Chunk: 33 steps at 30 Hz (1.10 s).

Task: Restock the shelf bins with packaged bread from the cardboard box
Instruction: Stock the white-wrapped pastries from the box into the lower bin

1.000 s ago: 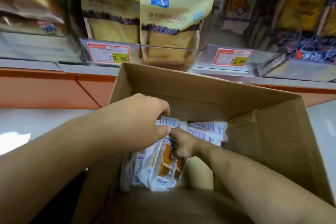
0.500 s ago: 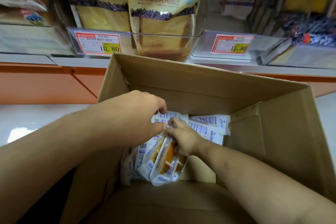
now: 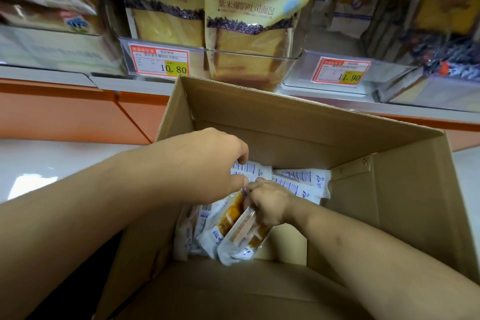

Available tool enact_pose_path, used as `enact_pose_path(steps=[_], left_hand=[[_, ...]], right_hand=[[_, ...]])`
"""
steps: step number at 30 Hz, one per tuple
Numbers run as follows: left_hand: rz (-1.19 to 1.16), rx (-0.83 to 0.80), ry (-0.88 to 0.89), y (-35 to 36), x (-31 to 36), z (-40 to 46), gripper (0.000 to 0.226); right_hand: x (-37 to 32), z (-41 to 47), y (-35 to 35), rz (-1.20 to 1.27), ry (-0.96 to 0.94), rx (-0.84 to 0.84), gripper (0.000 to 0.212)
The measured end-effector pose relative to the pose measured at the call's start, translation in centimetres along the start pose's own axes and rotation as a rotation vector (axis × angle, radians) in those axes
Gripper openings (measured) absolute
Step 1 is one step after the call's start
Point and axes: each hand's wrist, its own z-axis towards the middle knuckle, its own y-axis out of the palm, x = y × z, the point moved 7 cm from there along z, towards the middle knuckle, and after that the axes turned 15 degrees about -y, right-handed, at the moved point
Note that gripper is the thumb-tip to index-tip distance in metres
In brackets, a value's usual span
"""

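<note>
Reaching into the cardboard box (image 3: 298, 122) with 2 hands, both among the white bread packets (image 3: 298, 184) heaped on its floor at 6 o'clock from the shelf bins (image 3: 249, 60). Left hand (image 3: 205, 163) curled over a packet top near the back wall, fingers pinching its edge as far as could be told. Right hand (image 3: 270, 205), touching the left at 4 o'clock from it, clenched round 1 clear-windowed packet (image 3: 241, 231) showing golden bread. Judged risks: slippery film sliding out of either pinch on the lift; soft bread crushed by too hard a squeeze; 2 hands tugging overlapped packets against each other and tearing a seal; a packet snagging the box flap at 3 o'clock. Counted: 1 box; about 6 packets visible, more perhaps hidden beneath; 2 tall beige bread bags (image 3: 259, 15) standing in the bins at 12 o'clock; 2 price tags (image 3: 159, 63), reading 10.80 and 11.90.
</note>
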Motion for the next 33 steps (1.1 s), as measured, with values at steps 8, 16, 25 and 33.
enact_pose_path(steps=[8, 16, 25, 33], left_hand=[[-0.126, 0.104, -0.069, -2.4, 0.6, -0.8, 0.058], [-0.521, 0.366, -0.217, -5.2, -0.3, -2.5, 0.093], [-0.794, 0.187, -0.116, -2.9, 0.0, -2.3, 0.036], [-0.526, 0.093, -0.279, -2.1, -2.1, -1.2, 0.039]], right_hand=[[0.0, -9.1, -7.7, 1.155, 0.175, 0.276, 0.042], [-2.8, -12.9, -8.9, 1.62, 0.0, 0.529, 0.031], [-6.4, -9.0, -9.1, 1.65, -0.205, 0.44, 0.032], [0.4, -4.4, -1.0, 0.874, 0.262, 0.154, 0.051]])
